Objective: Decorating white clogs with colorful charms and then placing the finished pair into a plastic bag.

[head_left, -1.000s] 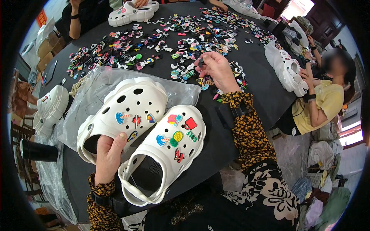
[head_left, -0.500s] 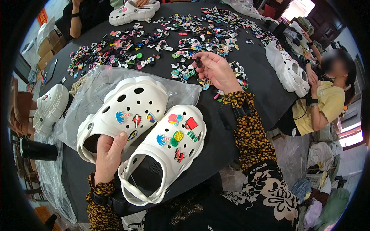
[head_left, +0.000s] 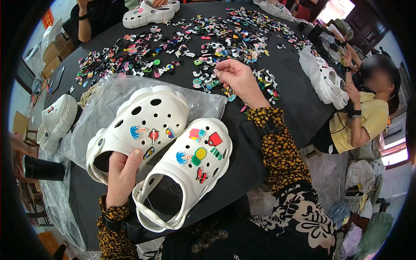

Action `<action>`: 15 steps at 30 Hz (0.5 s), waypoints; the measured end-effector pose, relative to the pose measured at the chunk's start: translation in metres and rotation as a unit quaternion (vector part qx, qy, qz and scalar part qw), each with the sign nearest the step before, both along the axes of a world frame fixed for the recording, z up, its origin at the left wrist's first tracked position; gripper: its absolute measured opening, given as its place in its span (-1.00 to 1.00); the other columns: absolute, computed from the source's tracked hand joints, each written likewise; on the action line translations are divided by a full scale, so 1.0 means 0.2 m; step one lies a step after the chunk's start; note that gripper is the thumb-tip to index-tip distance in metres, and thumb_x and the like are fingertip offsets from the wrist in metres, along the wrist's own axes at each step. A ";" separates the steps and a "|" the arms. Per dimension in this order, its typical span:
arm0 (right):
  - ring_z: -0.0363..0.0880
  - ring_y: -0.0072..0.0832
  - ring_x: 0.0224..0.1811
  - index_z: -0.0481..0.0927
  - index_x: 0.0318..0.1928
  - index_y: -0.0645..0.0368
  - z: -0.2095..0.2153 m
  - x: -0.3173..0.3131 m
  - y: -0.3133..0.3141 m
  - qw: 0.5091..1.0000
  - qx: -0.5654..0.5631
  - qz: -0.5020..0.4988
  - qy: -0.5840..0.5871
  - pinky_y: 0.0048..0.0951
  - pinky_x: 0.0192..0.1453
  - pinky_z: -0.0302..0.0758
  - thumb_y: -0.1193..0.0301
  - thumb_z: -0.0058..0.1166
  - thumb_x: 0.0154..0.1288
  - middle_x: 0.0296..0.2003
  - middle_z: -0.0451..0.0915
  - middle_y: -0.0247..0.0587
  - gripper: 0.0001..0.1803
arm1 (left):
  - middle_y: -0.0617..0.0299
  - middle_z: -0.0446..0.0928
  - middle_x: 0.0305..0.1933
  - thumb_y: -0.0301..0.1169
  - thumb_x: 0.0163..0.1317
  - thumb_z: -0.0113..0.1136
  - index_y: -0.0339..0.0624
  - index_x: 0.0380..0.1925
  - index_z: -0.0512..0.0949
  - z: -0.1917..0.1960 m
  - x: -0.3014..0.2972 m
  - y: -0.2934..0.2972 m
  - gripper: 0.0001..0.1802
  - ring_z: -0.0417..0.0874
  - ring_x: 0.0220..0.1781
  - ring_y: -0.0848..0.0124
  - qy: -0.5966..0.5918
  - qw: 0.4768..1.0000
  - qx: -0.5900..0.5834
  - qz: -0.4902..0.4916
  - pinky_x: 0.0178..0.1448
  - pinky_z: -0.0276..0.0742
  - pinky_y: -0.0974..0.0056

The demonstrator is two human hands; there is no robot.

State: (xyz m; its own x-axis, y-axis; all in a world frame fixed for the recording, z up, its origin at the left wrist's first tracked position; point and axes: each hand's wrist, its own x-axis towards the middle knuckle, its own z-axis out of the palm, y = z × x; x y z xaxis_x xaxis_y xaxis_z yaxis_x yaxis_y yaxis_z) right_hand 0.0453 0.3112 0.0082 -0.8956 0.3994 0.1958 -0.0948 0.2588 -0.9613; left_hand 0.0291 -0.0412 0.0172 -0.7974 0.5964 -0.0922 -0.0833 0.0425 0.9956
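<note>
My left hand point(head_left: 122, 171) grips a white clog point(head_left: 149, 113) at its foot opening, thumb over the rim and fingers hidden inside. That clog carries several colourful shoe charms, among them a blue palm tree point(head_left: 137, 131) and a red one point(head_left: 154, 136). Close beside it on the right lies a second white clog point(head_left: 212, 173), with a pineapple charm point(head_left: 199, 155), a red bag charm point(head_left: 215, 139) and others. My right hand point(head_left: 239, 82) is raised over the near edge of the charm pile, thumb and fingertips pinched together at something small and pale that I cannot make out.
Loose shoe charms point(head_left: 130, 56) are heaped across the dark table point(head_left: 247, 160). A clear plastic bag point(head_left: 86, 130) lies under the left clog. More white clogs stand at the left point(head_left: 56, 121), the far side and the right. A person in yellow point(head_left: 362, 117) sits at right; another is opposite.
My right hand has dipped slightly and turned, and the dark charm seen between its fingers before no longer shows. My left hand and both near clogs stay put.
</note>
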 end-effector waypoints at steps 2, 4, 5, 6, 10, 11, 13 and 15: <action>0.45 -0.75 -0.49 0.58 -0.24 0.25 -0.01 0.01 0.03 1.000 0.022 -0.007 0.001 -0.66 -0.41 0.43 0.44 0.17 0.20 -0.47 0.56 -0.44 -0.84 | 0.04 0.47 0.09 -0.32 0.34 0.02 -0.41 0.14 0.32 -0.01 0.00 0.03 -0.53 0.49 0.10 0.34 -0.003 1.000 -0.005 -0.001 0.20 0.36 0.26; 0.44 -0.75 -0.49 0.58 -0.23 0.24 -0.01 0.00 0.03 1.000 0.013 -0.006 -0.004 -0.66 -0.42 0.42 0.43 0.16 0.21 -0.47 0.56 -0.43 -0.83 | 0.05 0.48 0.08 -0.34 0.33 0.01 -0.41 0.13 0.33 0.00 0.01 0.05 -0.55 0.49 0.09 0.35 0.004 1.000 -0.001 0.009 0.19 0.37 0.27; 0.44 -0.75 -0.50 0.58 -0.22 0.24 0.00 -0.01 0.04 1.000 0.006 -0.006 -0.010 -0.66 -0.42 0.42 0.42 0.15 0.21 -0.48 0.56 -0.43 -0.83 | 0.05 0.49 0.07 -0.36 0.32 0.01 -0.42 0.11 0.35 0.01 0.01 0.06 -0.57 0.50 0.07 0.36 0.011 1.000 0.005 0.019 0.18 0.38 0.27; 0.44 -0.75 -0.50 0.58 -0.22 0.24 0.00 -0.02 0.02 1.000 0.005 -0.001 -0.008 -0.66 -0.42 0.42 0.42 0.15 0.21 -0.48 0.56 -0.43 -0.83 | 0.05 0.49 0.07 -0.36 0.32 0.01 -0.42 0.11 0.35 0.01 0.00 0.04 -0.57 0.50 0.07 0.36 0.012 1.000 0.003 0.025 0.18 0.38 0.27; 0.30 -0.77 -0.56 0.54 -0.09 0.23 -0.01 -0.06 -0.04 0.999 -0.027 0.007 -0.043 -0.68 -0.53 0.20 0.44 0.10 0.25 -0.48 0.46 -0.47 -0.77 | 0.14 0.57 -0.05 -0.48 0.23 0.01 -0.41 0.01 0.45 0.03 -0.04 -0.01 -0.64 0.57 -0.06 0.45 -0.011 0.995 -0.096 0.027 0.03 0.46 0.35; 0.23 -0.76 -0.61 0.51 -0.04 0.22 -0.01 -0.06 -0.02 0.998 -0.035 0.004 -0.051 -0.68 -0.55 0.16 0.45 0.07 0.26 -0.51 0.41 -0.49 -0.74 | 0.18 0.60 -0.15 -0.44 0.28 0.03 -0.37 -0.05 0.52 0.04 -0.03 0.00 -0.71 0.54 -0.18 0.52 0.043 0.999 -0.028 0.010 -0.11 0.46 0.39; 0.23 -0.77 -0.58 0.49 0.00 0.20 -0.01 0.00 -0.02 0.998 -0.011 -0.026 -0.050 -0.67 -0.55 0.14 0.45 0.03 0.26 -0.53 0.36 -0.52 -0.71 | 0.12 0.59 -0.07 -0.40 0.28 0.04 -0.36 -0.04 0.51 0.10 -0.06 0.02 -0.68 0.56 -0.06 0.44 -0.002 0.993 -0.103 -0.055 0.03 0.47 0.32; 0.29 -0.75 -0.54 0.51 -0.05 0.21 -0.06 -0.03 -0.06 0.996 -0.027 -0.019 -0.083 -0.66 -0.50 0.21 0.41 0.03 0.28 -0.42 0.49 -0.48 -0.75 | 0.09 0.63 -0.17 -0.35 0.25 0.07 -0.35 -0.07 0.53 -0.03 -0.06 -0.02 -0.67 0.61 -0.15 0.37 0.106 0.994 0.016 -0.037 -0.04 0.51 0.25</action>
